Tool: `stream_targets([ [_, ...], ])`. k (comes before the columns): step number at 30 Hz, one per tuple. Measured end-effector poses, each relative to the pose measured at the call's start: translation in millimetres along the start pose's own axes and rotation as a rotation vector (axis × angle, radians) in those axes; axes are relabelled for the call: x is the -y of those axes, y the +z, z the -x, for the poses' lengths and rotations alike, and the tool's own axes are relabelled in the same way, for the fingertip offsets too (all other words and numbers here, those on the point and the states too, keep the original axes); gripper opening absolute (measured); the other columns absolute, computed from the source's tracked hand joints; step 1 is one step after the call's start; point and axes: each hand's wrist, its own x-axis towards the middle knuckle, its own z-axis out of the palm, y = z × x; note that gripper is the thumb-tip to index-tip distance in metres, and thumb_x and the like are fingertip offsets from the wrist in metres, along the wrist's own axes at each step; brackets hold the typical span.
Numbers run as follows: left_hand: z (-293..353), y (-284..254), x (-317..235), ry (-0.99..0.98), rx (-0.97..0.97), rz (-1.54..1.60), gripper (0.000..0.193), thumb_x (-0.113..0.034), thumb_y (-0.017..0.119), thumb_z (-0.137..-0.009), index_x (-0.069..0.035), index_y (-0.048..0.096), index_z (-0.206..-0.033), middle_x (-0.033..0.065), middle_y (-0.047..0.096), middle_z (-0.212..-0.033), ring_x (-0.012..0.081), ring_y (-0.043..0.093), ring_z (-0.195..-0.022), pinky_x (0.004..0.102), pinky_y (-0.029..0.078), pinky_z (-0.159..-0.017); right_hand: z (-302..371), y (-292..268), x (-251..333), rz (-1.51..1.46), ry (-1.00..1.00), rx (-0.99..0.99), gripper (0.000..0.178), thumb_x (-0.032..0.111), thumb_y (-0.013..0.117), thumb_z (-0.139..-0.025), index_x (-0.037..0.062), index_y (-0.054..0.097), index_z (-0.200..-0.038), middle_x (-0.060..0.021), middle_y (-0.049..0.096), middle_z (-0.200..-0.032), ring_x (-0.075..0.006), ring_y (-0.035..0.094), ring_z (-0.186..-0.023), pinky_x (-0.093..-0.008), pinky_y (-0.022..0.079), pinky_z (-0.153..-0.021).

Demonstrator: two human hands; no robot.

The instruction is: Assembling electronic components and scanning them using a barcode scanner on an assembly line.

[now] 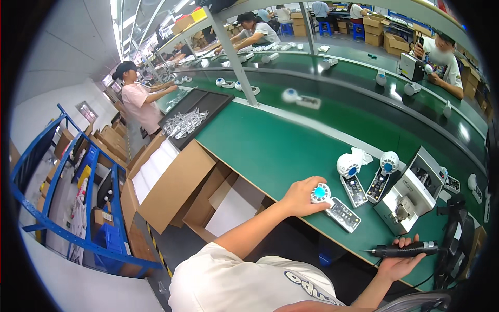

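Observation:
My left hand [299,198] is closed round a white ball-shaped housing [320,193] with a bright blue centre, at the bench's near edge. Joined to it or right beside it lies a flat panel [345,215] with a dark circuit face. In my right hand [397,267] is a black electric screwdriver [389,250], its thin bit pointing left toward the panel. Two similar white units, a left one [349,165] and a right one [389,163], rest farther back with their panels toward me. Beside them stands an open-fronted silver metal box [416,190] with a metal part inside.
Open cardboard boxes [176,195] stand left of the green bench [249,140]. A black tray [221,106] holds small clear pieces. Beyond the post [231,57], a belt [338,112] carries more units. A black strapped item [452,244] lies at right. Several people work nearby.

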Motion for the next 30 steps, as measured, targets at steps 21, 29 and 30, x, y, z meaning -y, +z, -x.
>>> stream_targets([
  [21, -11.1, -2.0, -0.5, -0.036, 0.059, 0.049, 0.064, -0.032, 0.085, -0.07, -0.001, 0.06, -0.12, 0.0145, 0.067, -0.108, 0.0312, 0.069, -0.093, 0.0369, 0.054, -0.08, -12.0, -4.9, 5.1, -0.053, 0.165, 0.0, 0.035, 0.031, 0.034, -0.109, 0.0064, 0.055, -0.122, -0.0136, 0.067, -0.098, -0.0291, 0.059, -0.083, -0.047, 0.049, -0.087],
  [29, -3.8, 3.0, -10.3, -0.006, -0.013, 0.002, 0.062, -0.035, 0.085, -0.071, -0.004, 0.06, -0.12, 0.0141, 0.068, -0.108, 0.033, 0.068, -0.095, 0.0394, 0.055, -0.082, -14.2, -33.4, -5.6, -0.05, 0.016, 0.152, 0.042, 0.04, 0.039, -0.107, 0.0041, 0.056, -0.12, -0.0187, 0.064, -0.103, -0.0289, 0.059, -0.087, -0.0474, 0.05, -0.085],
  [30, -4.2, 3.4, -9.4, 0.021, -0.021, -0.007, 0.062, -0.035, 0.085, -0.071, -0.004, 0.06, -0.12, 0.0141, 0.068, -0.108, 0.033, 0.068, -0.095, 0.0394, 0.055, -0.082, -13.6, -30.1, -5.9, -0.06, 0.0, 0.205, 0.043, 0.041, 0.039, -0.107, 0.0044, 0.056, -0.12, -0.0207, 0.063, -0.106, -0.0287, 0.059, -0.089, -0.0486, 0.05, -0.086],
])
